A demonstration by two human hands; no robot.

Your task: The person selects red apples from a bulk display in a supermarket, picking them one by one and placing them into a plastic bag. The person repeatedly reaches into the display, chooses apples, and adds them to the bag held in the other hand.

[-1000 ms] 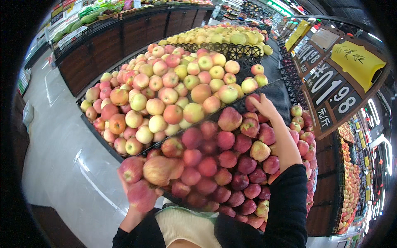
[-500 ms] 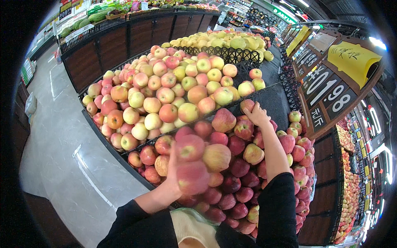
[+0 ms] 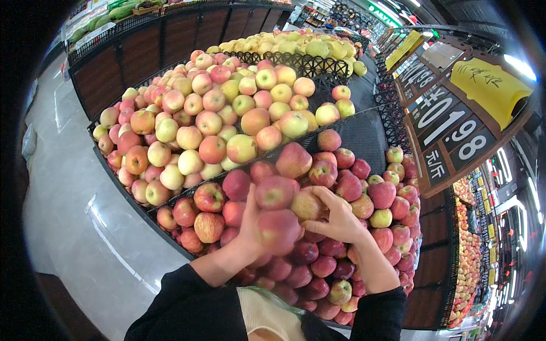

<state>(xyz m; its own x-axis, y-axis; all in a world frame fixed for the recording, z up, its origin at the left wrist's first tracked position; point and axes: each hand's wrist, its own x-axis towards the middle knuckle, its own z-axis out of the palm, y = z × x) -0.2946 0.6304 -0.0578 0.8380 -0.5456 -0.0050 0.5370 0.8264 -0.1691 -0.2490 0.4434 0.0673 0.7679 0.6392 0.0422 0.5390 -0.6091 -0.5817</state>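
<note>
My left hand (image 3: 250,227) is wrapped round a cluster of apples held above the pile. Two of them are red, an upper apple (image 3: 276,192) and a lower apple (image 3: 278,228), both slightly blurred. On the right of the cluster is a yellowish-red apple (image 3: 307,204), with the fingers and thumb of my right hand (image 3: 341,221) closed round it. Beneath both hands spreads a heap of dark red apples (image 3: 316,287). At that heap's far edge, a single red apple (image 3: 329,139) lies beside the black mat (image 3: 364,132).
Beyond a black divider, paler pink-yellow apples (image 3: 187,137) are piled, with yellow fruit (image 3: 284,44) farther back. A price board (image 3: 449,128) with a yellow paper juts in at right. Grey floor (image 3: 85,187) lies to the left.
My right hand has come back from the single red apple at the heap's far edge, leaving it there, and has closed on the yellowish-red apple beside my left hand. The view has shifted slightly.
</note>
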